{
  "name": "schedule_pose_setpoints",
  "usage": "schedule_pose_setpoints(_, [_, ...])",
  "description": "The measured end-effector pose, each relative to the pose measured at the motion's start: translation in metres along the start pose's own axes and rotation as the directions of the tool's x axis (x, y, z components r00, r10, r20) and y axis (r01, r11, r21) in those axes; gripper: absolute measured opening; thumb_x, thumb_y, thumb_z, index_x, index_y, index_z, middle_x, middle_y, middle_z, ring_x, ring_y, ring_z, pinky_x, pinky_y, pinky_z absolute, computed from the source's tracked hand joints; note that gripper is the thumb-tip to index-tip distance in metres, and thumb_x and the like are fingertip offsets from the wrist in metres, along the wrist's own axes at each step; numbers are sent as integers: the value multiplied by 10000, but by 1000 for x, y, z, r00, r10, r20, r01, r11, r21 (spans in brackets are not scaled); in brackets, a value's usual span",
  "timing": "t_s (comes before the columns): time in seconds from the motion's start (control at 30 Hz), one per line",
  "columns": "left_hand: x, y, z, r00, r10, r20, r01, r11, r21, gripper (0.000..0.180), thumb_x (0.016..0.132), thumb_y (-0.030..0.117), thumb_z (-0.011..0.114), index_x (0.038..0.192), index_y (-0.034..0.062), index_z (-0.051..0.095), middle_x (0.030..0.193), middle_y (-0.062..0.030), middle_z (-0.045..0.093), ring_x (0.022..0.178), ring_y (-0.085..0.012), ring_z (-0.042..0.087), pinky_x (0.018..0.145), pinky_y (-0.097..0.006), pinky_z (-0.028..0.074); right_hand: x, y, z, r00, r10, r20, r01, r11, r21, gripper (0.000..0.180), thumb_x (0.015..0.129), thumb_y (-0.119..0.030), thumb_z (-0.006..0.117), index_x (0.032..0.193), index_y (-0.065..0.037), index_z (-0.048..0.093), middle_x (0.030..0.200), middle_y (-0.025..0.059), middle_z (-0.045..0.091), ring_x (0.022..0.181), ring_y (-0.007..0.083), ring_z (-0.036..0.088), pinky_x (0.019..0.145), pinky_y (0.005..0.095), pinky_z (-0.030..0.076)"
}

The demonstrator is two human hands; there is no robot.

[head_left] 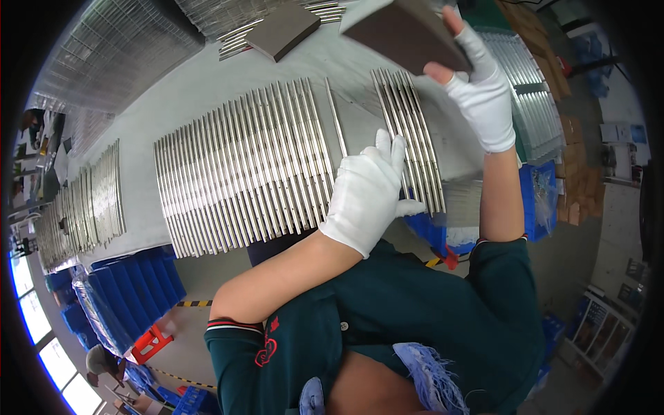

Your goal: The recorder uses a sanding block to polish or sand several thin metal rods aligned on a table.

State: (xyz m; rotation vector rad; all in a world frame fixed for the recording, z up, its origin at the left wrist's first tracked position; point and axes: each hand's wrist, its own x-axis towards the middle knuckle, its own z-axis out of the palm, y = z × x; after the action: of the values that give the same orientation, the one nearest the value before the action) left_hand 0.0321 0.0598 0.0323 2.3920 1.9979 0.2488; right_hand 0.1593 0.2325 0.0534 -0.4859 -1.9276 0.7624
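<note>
My left hand (370, 190), in a white glove, lies over the table with its fingers stretched out and the thumb spread. Its fingertips rest at the left side of a small group of slim silver metal rods (418, 142). A single rod (335, 114) lies just left of those fingers, partly covered by the hand. Farther left is a wide row of many similar rods (238, 169), side by side. My right hand (484, 97), in a white glove with bare thumb and fingertip showing, is raised at the far right and grips a dark brown rectangular block (408, 34), slightly blurred.
A second brown block (283, 31) sits on more rods at the table's far side. Another row of rods (83, 207) lies at the left end. Clear plastic trays (124, 48) are stacked far left. Blue bins (131, 290) stand below the table edge; cardboard boxes (577, 169) are at right.
</note>
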Motion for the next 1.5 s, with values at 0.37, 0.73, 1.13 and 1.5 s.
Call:
schedule_pose_setpoints(0.37, [5, 4, -6, 982, 164, 89, -153, 981, -120, 1047, 708, 709, 694, 1444, 3, 459, 1432, -199, 510, 1156, -296, 577, 980, -454, 455, 34, 77, 42, 972, 80, -220, -109, 987, -120, 745, 864, -60, 771, 1530, -92, 436, 1170, 96, 675, 878, 137, 636, 770, 260, 514])
schedule_pose_setpoints(0.73, [-10, -10, 9, 912, 399, 96, -358, 888, -289, 946, 712, 661, 735, 1474, 163, 478, 1506, -181, 433, 1447, -414, 331, 1182, -572, 241, 39, 99, 55, 962, -171, -212, 265, 769, 582, 764, 893, -35, 744, 1562, -127, 385, 1158, 99, 680, 749, 92, 645, 658, 235, 534])
schedule_pose_setpoints(1.13, [-20, -8, 14, 919, 394, -23, -382, 872, -305, 899, 747, 612, 728, 1440, 94, 484, 1456, -189, 483, 1407, -390, 396, 1178, -547, 261, 32, 80, 53, 940, 301, -161, -252, 931, 266, 751, 924, -121, 735, 1560, -43, 343, 1321, 133, 605, 1101, 169, 631, 877, 292, 544])
schedule_pose_setpoints(1.5, [-42, -26, 6, 981, 192, -3, -186, 947, -263, 929, 705, 594, 765, 1403, 36, 509, 1404, -151, 491, 1395, -398, 391, 1171, -538, 273, 25, 67, 64, 876, 433, 213, -478, 713, 513, 728, 960, -263, 714, 1570, -111, 348, 1452, 43, 521, 1283, 164, 534, 1039, 333, 481])
